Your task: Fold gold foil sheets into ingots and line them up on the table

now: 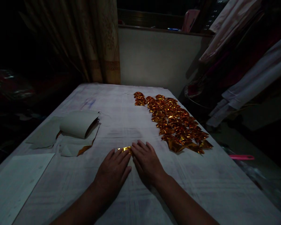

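On the cloth-covered table, a small strip of shiny gold foil paper [125,149] lies in front of me. My left hand [114,167] rests palm down with its fingers stretched over the strip's near edge and its thumb pointing right. Fingers of my right hand [147,160] lie flat at the strip's right end, covering part of it. Both hands press from above; the underside of the fingers is hidden. To the right, many folded gold foil pieces [174,120] form a spread-out pile, apart from my hands.
Pale-backed foil sheets [78,124], one curled, lie on the left of the table. A white paper sheet [18,181] is at the near left. Behind are a curtain [100,40] and a ledge with a pink jug [190,20]. Clothes [255,72] hang at right.
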### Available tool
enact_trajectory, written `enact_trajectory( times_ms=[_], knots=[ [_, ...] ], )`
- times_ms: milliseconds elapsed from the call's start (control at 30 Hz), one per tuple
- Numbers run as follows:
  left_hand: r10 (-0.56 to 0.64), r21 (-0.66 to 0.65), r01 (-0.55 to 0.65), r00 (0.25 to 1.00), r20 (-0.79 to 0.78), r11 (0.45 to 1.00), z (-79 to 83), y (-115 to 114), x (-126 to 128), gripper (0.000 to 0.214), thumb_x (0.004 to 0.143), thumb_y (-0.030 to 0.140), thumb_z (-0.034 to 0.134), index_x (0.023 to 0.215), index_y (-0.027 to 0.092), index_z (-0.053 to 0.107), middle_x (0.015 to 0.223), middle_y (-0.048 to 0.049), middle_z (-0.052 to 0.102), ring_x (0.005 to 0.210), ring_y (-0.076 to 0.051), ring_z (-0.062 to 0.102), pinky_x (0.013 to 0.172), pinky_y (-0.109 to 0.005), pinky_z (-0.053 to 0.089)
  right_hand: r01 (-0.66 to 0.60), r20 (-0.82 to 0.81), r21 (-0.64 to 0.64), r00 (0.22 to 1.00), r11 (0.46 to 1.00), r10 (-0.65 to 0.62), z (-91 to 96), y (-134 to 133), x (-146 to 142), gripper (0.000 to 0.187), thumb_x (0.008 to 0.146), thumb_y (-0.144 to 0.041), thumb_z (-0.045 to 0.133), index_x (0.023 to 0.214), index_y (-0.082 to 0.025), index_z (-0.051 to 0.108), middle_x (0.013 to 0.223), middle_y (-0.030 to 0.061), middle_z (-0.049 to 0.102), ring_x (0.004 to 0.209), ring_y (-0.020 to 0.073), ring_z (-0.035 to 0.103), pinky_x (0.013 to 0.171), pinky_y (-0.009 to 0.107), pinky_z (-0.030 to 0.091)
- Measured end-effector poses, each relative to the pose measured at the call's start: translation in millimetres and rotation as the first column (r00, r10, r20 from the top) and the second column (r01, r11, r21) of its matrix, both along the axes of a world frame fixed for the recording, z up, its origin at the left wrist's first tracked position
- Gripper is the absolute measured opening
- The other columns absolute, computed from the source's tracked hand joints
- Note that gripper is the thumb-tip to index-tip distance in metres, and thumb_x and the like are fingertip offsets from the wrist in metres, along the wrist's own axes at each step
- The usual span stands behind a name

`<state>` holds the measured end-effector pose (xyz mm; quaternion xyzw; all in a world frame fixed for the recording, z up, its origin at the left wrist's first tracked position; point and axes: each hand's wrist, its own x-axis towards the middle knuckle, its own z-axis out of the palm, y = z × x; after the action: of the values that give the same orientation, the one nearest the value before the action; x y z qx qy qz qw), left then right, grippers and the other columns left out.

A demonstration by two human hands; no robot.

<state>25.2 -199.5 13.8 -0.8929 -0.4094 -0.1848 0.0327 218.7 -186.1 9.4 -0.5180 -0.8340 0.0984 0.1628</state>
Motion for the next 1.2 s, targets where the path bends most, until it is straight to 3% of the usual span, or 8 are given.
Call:
enact_trajectory(
  times_ms=[67, 167, 333, 467, 667, 867, 1033, 1200],
  knots=[
    [-0.006, -0.005, 0.006, 1.000, 0.009, 1.000, 0.1, 2.7, -2.1, 0.038, 0.104, 0.029, 0.039, 0.135, 0.017, 0.057, 0.137, -0.0103, 0.065, 0.126, -0.024, 0.059, 0.114, -0.047, 0.037, -0.065, 0.058, -0.072, 0.996, 0.995, 0.069, 4.8, -6.6, -1.9, 0.049, 0.102, -0.030, 0.045, 0.150, -0.019, 0.046, 0.158, 0.0093, 0.042, 0.149, 0.0275, 0.033, 0.122, 0.055, 0.022],
    [0.001, -0.012, -0.001, 1.000, 0.009, 1.000, -0.3, 3.8, -5.4, 0.037, 0.105, 0.032, 0.040, 0.135, 0.019, 0.057, 0.138, -0.0088, 0.065, 0.129, -0.024, 0.057, 0.115, -0.048, 0.034, -0.037, 0.115, -0.153, 0.992, 0.987, 0.055, 9.9, -12.7, -3.2, 0.055, 0.104, -0.038, 0.043, 0.155, -0.019, 0.038, 0.162, 0.0101, 0.031, 0.152, 0.0278, 0.027, 0.124, 0.059, 0.017],
    [0.011, -0.057, -0.013, 0.999, -0.043, 0.998, -1.2, 2.1, -10.4, 0.038, 0.104, 0.035, 0.041, 0.137, 0.023, 0.056, 0.141, -0.0083, 0.062, 0.133, -0.027, 0.053, 0.115, -0.052, 0.031, 0.089, 0.153, -0.180, 0.986, 0.980, -0.061, 9.5, -14.3, 0.3, 0.061, 0.104, -0.047, 0.041, 0.156, -0.016, 0.035, 0.163, 0.0108, 0.027, 0.153, 0.0296, 0.023, 0.124, 0.061, 0.014],
    [0.022, -0.045, -0.025, 0.998, -0.067, 0.999, -1.4, 0.8, -12.2, 0.037, 0.104, 0.037, 0.041, 0.134, 0.022, 0.058, 0.140, -0.0084, 0.063, 0.132, -0.029, 0.053, 0.114, -0.055, 0.031, 0.114, 0.156, -0.192, 0.984, 0.975, -0.084, 8.2, -13.9, 0.3, 0.062, 0.104, -0.048, 0.041, 0.156, -0.016, 0.035, 0.163, 0.0102, 0.024, 0.153, 0.0304, 0.022, 0.123, 0.063, 0.014],
    [0.002, -0.012, -0.003, 0.998, -0.067, 1.000, -2.9, 1.9, -3.5, 0.045, 0.103, 0.043, 0.044, 0.141, 0.022, 0.053, 0.142, -0.0074, 0.061, 0.136, -0.027, 0.050, 0.121, -0.053, 0.022, 0.109, 0.140, -0.189, 0.987, 0.976, -0.083, 9.9, -14.1, -1.5, 0.061, 0.103, -0.047, 0.043, 0.156, -0.017, 0.036, 0.163, 0.0104, 0.025, 0.153, 0.0318, 0.022, 0.122, 0.064, 0.016],
    [-0.030, -0.091, 0.021, 0.994, -0.105, 0.996, 1.8, 5.1, -12.7, 0.050, 0.101, 0.046, 0.048, 0.147, 0.025, 0.048, 0.149, -0.0045, 0.056, 0.139, -0.027, 0.049, 0.123, -0.053, 0.014, 0.117, 0.141, -0.193, 0.986, 0.974, -0.090, 12.8, -14.0, -1.4, 0.061, 0.102, -0.046, 0.047, 0.155, -0.017, 0.038, 0.162, 0.0110, 0.027, 0.152, 0.0320, 0.025, 0.122, 0.064, 0.015],
    [0.024, -0.132, -0.032, 0.998, -0.062, 0.991, 10.4, 9.0, -29.8, 0.036, 0.102, 0.039, 0.049, 0.135, 0.030, 0.061, 0.139, -0.0035, 0.065, 0.132, -0.029, 0.056, 0.120, -0.059, 0.018, 0.131, 0.135, -0.198, 0.985, 0.971, -0.105, 18.3, -11.7, -2.7, 0.058, 0.102, -0.045, 0.049, 0.153, -0.019, 0.042, 0.161, 0.0111, 0.032, 0.151, 0.0331, 0.028, 0.121, 0.066, 0.015],
    [0.079, -0.133, -0.082, 0.997, -0.026, 0.988, 17.4, 13.5, -31.4, 0.030, 0.100, 0.035, 0.050, 0.123, 0.030, 0.069, 0.125, -0.0045, 0.073, 0.122, -0.033, 0.063, 0.114, -0.066, 0.025, 0.144, 0.128, -0.158, 0.984, 0.977, -0.125, 19.8, -10.3, -4.3, 0.055, 0.099, -0.042, 0.056, 0.148, -0.020, 0.049, 0.157, 0.0125, 0.041, 0.146, 0.0361, 0.036, 0.117, 0.067, 0.021]
  ],
)
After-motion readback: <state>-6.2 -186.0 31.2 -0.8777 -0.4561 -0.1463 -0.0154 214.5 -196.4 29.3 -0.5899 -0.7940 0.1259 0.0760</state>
